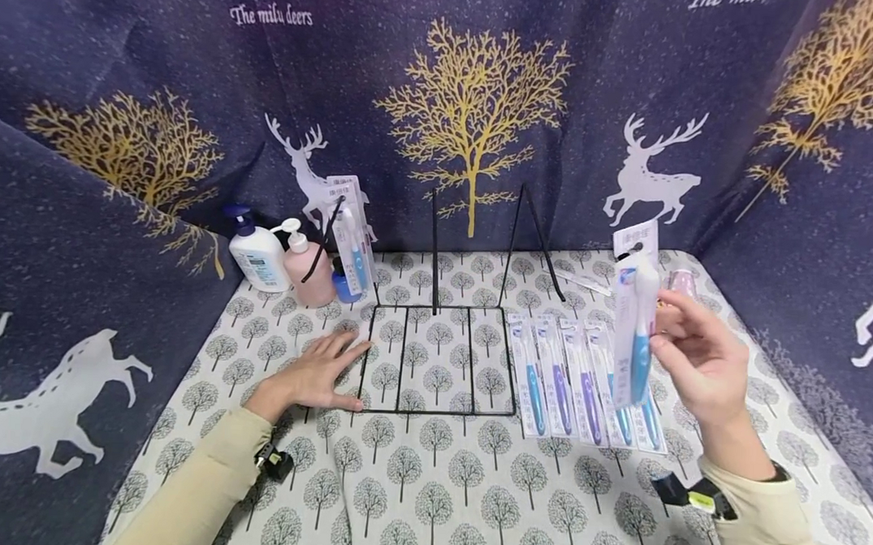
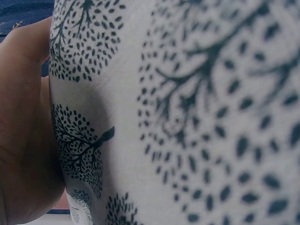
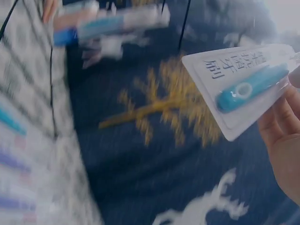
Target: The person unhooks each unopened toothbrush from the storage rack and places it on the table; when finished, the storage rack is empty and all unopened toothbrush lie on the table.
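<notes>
My right hand pinches a packaged toothbrush by its edge between thumb and fingers. The pack stands upright above the table, and its blue handle shows through the clear front in the right wrist view. My left hand lies flat with fingers spread on the cloth, thumb and a fingertip right at the left side of a black wire rack. More packaged toothbrushes hang on the rack's left arm. Several others, blue and purple, lie in a row beside the rack, partly hidden by the raised pack.
A white pump bottle, a pink pump bottle and a blue item stand at the back left. A pink container sits behind my right hand. A flat pack lies near the back. Dark printed fabric hangs behind.
</notes>
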`<control>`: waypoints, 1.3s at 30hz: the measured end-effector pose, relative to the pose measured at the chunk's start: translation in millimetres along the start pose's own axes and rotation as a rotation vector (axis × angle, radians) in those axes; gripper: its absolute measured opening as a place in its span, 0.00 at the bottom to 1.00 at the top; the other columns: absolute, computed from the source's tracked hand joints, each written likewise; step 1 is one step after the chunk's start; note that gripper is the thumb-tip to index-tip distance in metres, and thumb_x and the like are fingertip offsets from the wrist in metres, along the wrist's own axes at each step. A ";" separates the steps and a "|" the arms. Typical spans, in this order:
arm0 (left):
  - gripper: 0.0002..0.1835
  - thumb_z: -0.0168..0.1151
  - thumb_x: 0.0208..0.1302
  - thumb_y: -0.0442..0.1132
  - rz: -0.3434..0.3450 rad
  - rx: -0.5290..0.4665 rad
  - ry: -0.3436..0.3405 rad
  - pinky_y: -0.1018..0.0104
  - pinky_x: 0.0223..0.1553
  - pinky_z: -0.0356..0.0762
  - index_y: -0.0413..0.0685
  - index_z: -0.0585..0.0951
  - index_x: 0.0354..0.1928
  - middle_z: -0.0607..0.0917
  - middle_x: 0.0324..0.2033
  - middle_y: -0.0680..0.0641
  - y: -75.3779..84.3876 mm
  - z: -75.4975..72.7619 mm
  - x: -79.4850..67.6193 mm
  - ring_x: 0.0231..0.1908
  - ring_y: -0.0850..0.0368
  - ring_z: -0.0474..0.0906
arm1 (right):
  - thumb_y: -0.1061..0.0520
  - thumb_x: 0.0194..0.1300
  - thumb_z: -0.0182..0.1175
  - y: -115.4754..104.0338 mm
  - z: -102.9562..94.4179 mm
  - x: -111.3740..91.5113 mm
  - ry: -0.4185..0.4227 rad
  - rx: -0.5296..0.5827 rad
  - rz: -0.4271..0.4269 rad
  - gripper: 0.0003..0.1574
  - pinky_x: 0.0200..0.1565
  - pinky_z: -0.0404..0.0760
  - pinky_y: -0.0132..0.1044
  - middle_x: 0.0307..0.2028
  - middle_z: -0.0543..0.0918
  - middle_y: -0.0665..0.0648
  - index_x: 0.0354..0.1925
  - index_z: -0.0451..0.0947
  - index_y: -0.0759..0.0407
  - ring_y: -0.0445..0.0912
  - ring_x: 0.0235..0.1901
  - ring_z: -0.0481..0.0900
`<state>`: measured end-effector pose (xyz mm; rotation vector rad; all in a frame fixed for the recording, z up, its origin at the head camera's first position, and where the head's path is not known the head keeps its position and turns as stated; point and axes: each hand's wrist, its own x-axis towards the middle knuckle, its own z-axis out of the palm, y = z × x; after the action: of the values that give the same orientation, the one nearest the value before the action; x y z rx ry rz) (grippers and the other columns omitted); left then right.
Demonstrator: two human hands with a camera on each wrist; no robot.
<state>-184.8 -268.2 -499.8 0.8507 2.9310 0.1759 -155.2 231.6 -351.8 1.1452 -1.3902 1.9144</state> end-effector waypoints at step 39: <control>0.57 0.50 0.41 0.79 -0.010 0.004 0.004 0.36 0.64 0.47 0.58 0.50 0.71 0.48 0.70 0.40 0.2 0.2 -0.5 0.68 0.38 0.46 | 0.60 0.63 0.49 46.7 -163.9 -110.0 -0.117 -1.050 1.080 0.28 0.21 0.74 0.31 0.32 0.78 0.56 0.62 0.64 0.65 0.37 0.23 0.71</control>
<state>-184.2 -268.3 -500.0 0.8369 2.9401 0.1714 -190.0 376.7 -489.2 -0.0857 -2.8914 1.1562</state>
